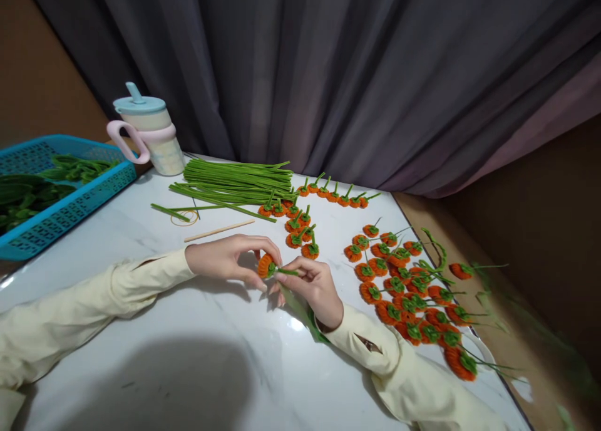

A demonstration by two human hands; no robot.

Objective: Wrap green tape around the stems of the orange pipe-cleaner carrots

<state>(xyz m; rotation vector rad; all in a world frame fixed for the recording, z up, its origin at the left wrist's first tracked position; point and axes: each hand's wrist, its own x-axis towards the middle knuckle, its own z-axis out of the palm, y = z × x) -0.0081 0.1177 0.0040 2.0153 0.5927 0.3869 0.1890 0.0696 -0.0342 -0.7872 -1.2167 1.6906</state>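
My left hand [230, 259] pinches a small orange pipe-cleaner pumpkin [265, 266] between thumb and fingers above the white marble table [141, 331]. My right hand [312, 287] is closed on the green stem [287, 272] that sticks out of the pumpkin to the right. A green strip [300, 312] runs under my right hand toward the wrist. Both arms wear cream sleeves.
Several finished orange pumpkins [404, 293] lie at the right, more in rows [300, 221] behind my hands. A bundle of green pipe cleaners [235, 183], a wooden stick [218, 230], a lidded cup [150, 133] and a blue basket [61, 205] of green pieces stand at the back left. Dark curtain behind.
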